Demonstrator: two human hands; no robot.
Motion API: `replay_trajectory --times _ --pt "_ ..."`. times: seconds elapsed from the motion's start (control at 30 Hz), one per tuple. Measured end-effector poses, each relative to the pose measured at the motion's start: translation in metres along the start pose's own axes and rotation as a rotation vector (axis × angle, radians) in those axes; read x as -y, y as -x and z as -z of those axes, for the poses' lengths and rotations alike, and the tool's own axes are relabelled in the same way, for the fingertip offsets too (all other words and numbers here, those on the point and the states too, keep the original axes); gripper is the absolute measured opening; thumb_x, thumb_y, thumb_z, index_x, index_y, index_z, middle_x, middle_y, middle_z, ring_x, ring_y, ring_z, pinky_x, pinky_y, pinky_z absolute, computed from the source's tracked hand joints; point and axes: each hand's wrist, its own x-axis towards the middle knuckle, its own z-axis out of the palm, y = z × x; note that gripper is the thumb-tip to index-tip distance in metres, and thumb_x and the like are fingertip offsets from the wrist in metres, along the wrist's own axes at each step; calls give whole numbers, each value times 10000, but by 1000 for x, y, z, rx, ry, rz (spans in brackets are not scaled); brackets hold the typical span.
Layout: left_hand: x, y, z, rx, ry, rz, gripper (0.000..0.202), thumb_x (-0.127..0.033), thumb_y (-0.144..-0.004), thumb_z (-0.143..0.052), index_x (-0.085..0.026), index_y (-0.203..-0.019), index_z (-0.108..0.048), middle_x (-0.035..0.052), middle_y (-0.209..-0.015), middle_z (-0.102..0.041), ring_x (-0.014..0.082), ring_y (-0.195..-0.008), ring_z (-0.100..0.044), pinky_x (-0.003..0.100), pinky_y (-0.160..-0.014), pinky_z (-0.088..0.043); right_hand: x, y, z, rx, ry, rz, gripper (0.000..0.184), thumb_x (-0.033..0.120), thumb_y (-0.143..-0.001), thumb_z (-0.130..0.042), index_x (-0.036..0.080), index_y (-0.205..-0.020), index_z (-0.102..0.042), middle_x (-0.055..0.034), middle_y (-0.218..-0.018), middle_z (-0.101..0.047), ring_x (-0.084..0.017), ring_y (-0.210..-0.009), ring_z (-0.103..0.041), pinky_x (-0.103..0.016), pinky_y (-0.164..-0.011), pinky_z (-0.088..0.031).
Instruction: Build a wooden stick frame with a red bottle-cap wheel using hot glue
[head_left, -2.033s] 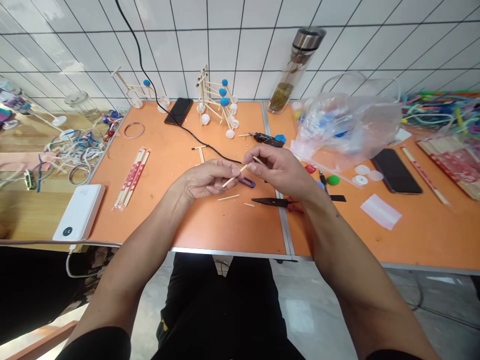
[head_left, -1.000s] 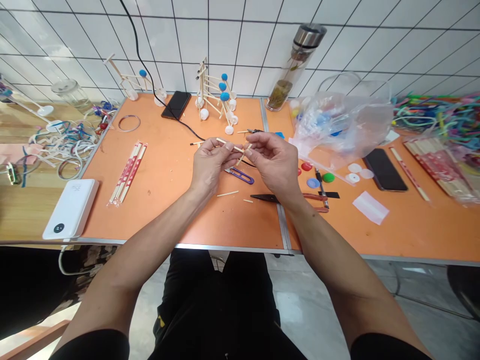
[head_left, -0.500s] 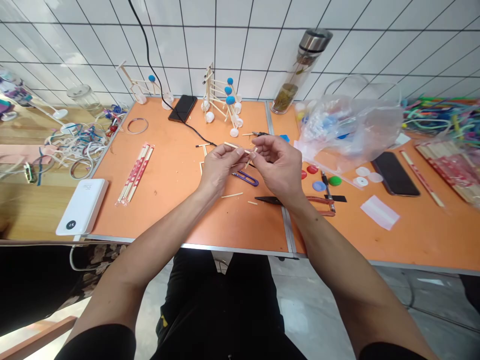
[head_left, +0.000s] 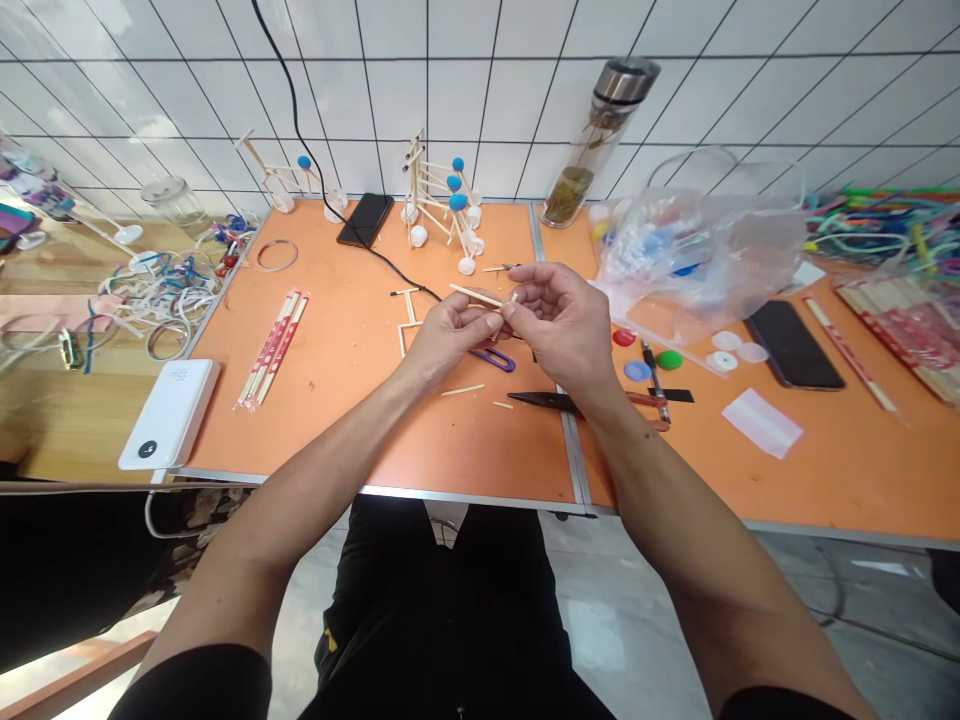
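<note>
Since two seconds ago both hands have risen from just above the orange table point(head_left: 337, 400) and drawn closer together, and the wooden stick point(head_left: 476, 295) that sloped down to the left now lies nearly level. The left hand point(head_left: 448, 335) pinches that stick between thumb and fingers, its free end pointing left. The right hand point(head_left: 562, 325) is curled narrow, fingertips closed on a short piece point(head_left: 514, 297) that meets the stick's right end. The two hands touch at the fingertips, held above the table's middle.

Below them lie a blue-handled clipper point(head_left: 495, 357), two loose stick bits point(head_left: 463, 390) and dark pliers point(head_left: 551, 402). A stick model with blue balls point(head_left: 442, 205) stands at the wall, well apart, with wrapped chopsticks point(head_left: 271, 345) and a white power bank point(head_left: 171, 412) to the left and a plastic bag point(head_left: 697, 250) to the right.
</note>
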Motion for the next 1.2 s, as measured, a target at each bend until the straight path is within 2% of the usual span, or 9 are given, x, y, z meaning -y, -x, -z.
replay_trajectory --times 0.13,0.33,0.5,0.6,0.7,0.87,1.07,1.2 --pt "-3 -1 1 -60 21 -4 729 -647 -620 -1139 -209 -1038 -733 11 -963 -868 160 -858 -822 279 -813 -652 -1 -4 6 35 -1 -6 366 243 -817 -851 260 -1171 -758 18 -891 -746 -172 -784 -729 -319 -710 -630" --pt "-18 -1 10 -129 26 -10 691 -619 -694 -1105 -256 -1152 -737 -8 -986 -871 173 -903 -857 285 -835 -681 -1 -6 13 81 -1 -41 346 273 -839 -908 277 -1157 -771 19 -893 -752 -174 -782 -731 -332 -726 -627" --pt "-20 0 10 -50 -8 28 683 -617 -681 -1116 -221 -1108 -758 16 -945 -878 156 -815 -833 275 -774 -690 -2 -8 15 111 -18 -48 395 356 -840 -976 276 -1166 -769 19 -891 -750 -169 -772 -728 -330 -727 -634" --pt "-17 1 6 -57 -9 30 658 -661 -715 -1088 -206 -1079 -783 27 -950 -880 149 -820 -834 258 -766 -688 -3 -8 15 123 -28 -47 423 401 -841 -997 280 -1175 -769 15 -902 -754 -179 -801 -745 -339 -752 -653" --pt "-15 2 3 -68 7 34 656 -648 -705 -1100 -202 -1072 -790 17 -930 -873 141 -808 -829 252 -765 -686 -3 -8 15 119 -37 -36 404 392 -848 -989 281 -1171 -772 10 -913 -754 -185 -823 -752 -350 -773 -663" --pt "-15 1 3 18 -14 21 664 -602 -699 -1117 -212 -1107 -766 12 -958 -870 166 -850 -838 290 -796 -693 -1 -8 15 108 -31 -28 363 351 -854 -961 284 -1153 -766 16 -897 -746 -179 -807 -748 -347 -766 -661" --pt "-16 0 13 -49 -9 26 651 -607 -751 -1083 -235 -1136 -713 30 -1086 -894 181 -940 -869 290 -852 -685 2 -8 17 105 -16 -45 363 310 -828 -949 279 -1145 -774 17 -904 -761 -172 -811 -742 -322 -736 -648" --pt "-13 4 9 106 -10 127 745 -611 -764 -1086 -236 -1253 -669 49 -1028 -891 220 -941 -881 361 -888 -715 1 -7 15 108 -25 -54 346 292 -844 -914 280 -1152 -758 27 -888 -744 -158 -746 -717 -315 -687 -644"
